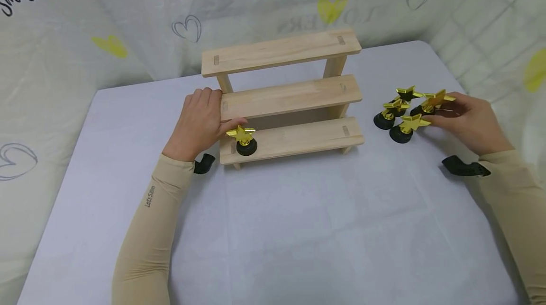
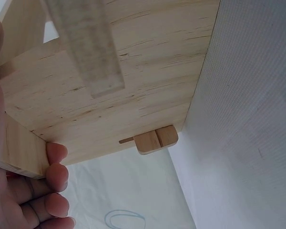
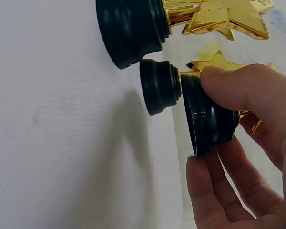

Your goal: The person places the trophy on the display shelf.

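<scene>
- The off-white backdrop, printed with yellow and outlined hearts and the black word "smile", hangs at the far left and behind the table, which has a smooth white covering.
- A beige sleeve with small dark lettering covers the left arm; a black curved piece sits at the wrist.
- The left hand grips the left end of the middle board, fingers bent around the wood and thumb stretched toward the front.
- The pale wooden three-tier stand stands upright on the table, its boards stepping up toward the back.
- A gold star trophy with a round black base stands on the left end of the lowest board, just beside the left thumb.
- Right of the stand, three matching gold star trophies stand close together on the table.
- The right hand grasps a fourth such trophy by its black base, beside that group; whether the base touches the table is unclear.
- Another beige sleeve covers the right arm.
</scene>
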The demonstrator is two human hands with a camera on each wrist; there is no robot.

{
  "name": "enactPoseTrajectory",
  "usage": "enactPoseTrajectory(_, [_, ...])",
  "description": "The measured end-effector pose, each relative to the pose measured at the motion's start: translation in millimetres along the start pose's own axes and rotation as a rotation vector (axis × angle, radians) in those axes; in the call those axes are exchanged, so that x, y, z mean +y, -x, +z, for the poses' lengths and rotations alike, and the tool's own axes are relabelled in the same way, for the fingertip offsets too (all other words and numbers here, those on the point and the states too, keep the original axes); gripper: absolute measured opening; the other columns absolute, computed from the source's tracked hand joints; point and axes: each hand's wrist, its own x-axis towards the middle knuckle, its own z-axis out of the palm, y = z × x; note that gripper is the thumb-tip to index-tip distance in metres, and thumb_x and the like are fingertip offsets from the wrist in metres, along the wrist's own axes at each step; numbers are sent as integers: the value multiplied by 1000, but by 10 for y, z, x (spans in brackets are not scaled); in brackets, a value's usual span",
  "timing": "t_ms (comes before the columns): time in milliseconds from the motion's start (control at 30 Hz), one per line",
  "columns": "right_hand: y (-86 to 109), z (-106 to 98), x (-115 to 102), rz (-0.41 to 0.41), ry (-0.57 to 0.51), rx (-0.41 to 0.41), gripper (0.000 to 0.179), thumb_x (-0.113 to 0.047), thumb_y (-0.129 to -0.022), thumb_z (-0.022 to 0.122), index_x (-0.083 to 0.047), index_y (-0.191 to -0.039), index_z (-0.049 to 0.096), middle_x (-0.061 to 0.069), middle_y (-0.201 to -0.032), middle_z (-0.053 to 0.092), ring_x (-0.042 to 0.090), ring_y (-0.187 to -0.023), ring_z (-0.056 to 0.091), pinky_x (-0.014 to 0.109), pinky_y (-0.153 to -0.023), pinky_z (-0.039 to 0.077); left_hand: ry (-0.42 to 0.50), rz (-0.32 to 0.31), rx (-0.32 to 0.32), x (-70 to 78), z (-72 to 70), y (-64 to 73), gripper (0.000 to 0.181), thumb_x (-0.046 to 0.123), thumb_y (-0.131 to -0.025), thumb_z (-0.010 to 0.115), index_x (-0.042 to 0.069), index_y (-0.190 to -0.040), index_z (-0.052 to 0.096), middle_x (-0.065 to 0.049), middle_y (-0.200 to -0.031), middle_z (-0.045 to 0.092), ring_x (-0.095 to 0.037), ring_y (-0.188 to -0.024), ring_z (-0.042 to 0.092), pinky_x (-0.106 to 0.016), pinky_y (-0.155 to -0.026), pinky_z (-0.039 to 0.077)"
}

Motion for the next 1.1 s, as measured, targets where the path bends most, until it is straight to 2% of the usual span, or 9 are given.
enactPoseTrajectory(367, [2,-89,-109,29,11,17,39,-15,-85,87,-16,-120,70,-31,-98,68,-16,-87,64,4,-68,47,6,-10,-5,4,1,4,103,90,-88,20,-7,-98,55,-19,-81,53,-36,-74,47,-45,-67,38])
enactPoseTrajectory(600, [8,-157,-202,57,80,27,41,-22,-85,87,-21,-122,69,-34,-98,64,-18,-85,61,2,-67,46,15,-7,-8,-2,3,3,101,89,-89,24,-7,-99,56,-20,-82,53,-36,-75,48,-45,-68,38])
enactPoseTrajectory(933, [35,-247,-356,47,104,37,43,-21,-86,86,-23,-124,68,-33,-100,62,-17,-84,60,1,-68,44,12,-3,-1,1,-2,9,101,88,-89,24,-7,-98,55,-20,-83,54,-36,-75,48,-45,-68,38])
enactPoseTrajectory(1000, [42,-250,-379,42,103,39,43,-21,-86,86,-23,-125,68,-33,-102,62,-16,-86,59,0,-69,44,11,-3,-4,2,-8,8,99,88,-90,27,-7,-98,56,-20,-83,54,-36,-75,48,-45,-68,38])
enactPoseTrajectory(1100, [54,-244,-420,42,95,45,44,-20,-87,85,-23,-127,67,-32,-103,61,-17,-88,59,-1,-70,43,12,-4,-15,0,-16,4,94,85,-90,39,-6,-98,56,-20,-83,54,-35,-76,48,-45,-68,38])
